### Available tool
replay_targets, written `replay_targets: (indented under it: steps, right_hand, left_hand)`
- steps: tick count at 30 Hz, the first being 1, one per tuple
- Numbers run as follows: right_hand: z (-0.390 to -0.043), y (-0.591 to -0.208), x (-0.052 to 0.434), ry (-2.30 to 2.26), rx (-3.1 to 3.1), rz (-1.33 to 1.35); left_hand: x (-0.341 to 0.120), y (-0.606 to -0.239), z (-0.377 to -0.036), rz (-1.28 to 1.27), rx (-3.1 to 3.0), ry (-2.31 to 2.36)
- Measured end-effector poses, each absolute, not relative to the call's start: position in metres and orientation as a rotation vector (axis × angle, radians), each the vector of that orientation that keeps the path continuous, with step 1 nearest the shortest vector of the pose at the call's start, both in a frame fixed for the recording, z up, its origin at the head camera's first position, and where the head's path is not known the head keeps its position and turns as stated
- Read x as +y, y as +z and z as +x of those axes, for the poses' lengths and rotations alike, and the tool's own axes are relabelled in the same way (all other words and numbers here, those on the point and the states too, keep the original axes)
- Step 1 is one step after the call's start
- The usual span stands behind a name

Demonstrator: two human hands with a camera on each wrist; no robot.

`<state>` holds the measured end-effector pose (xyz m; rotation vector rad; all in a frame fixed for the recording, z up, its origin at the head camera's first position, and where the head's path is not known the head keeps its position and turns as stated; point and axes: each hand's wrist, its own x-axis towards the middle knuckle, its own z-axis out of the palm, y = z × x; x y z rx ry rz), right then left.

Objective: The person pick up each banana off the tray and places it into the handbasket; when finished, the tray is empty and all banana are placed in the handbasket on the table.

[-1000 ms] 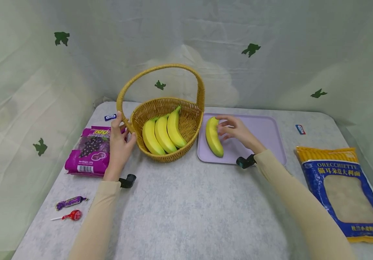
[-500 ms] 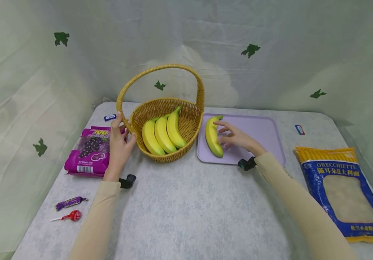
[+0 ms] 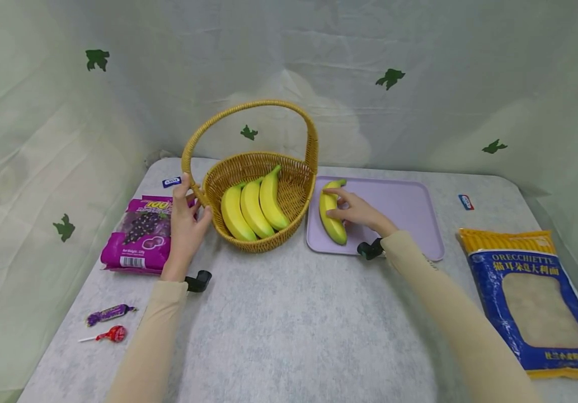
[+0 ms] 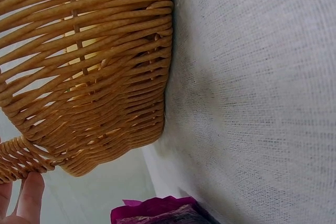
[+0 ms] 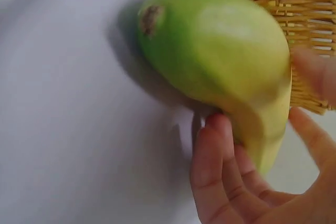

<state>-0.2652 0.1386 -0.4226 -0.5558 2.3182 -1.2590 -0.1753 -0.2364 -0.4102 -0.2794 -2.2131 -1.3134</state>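
A single yellow-green banana (image 3: 336,230) lies on the left part of a lilac tray (image 3: 404,207). My right hand (image 3: 350,210) grips its middle, fingers curled under it and thumb over it. The right wrist view shows the banana (image 5: 215,45) resting on the tray (image 5: 63,103), with my right hand (image 5: 236,182) round it and the basket (image 5: 294,19) just behind. A wicker basket (image 3: 296,173) with a tall handle holds three bananas (image 3: 253,207). My left hand (image 3: 184,218) holds the basket where handle meets rim. In the left wrist view only a fingertip (image 4: 29,198) touches the weave (image 4: 94,77).
A purple grape-candy bag (image 3: 140,235) lies left of the basket. A wrapped sweet (image 3: 109,313) and a red lollipop (image 3: 109,334) sit near the front left edge. At the right lies a blue pasta bag (image 3: 535,296). Pale cloth walls surround the grey table.
My right hand has gone from loose fingers beside the banana to a grip round it, shifting slightly left. The left hand and basket have stayed still.
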Motion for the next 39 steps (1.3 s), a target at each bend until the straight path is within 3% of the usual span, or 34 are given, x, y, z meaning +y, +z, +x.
replay_targets:
  steps: [19,29,39]
  right_hand:
    - [-0.25,-0.411,0.144,-1.491,2.217,-0.408]
    - [-0.236,-0.391,0.134,-1.66,2.02,-0.541]
    - [-0.229,-0.373,0.104,-1.551,1.998,-0.745]
  left_hand:
    - [-0.237,-0.411,-0.176,-0.279,-2.23,-1.291]
    - [-0.237,-0.411,-0.175,-0.277,-2.222,-1.296]
    - [-0.228,-0.4,-0.169,-0.29,-2.209,-1.295]
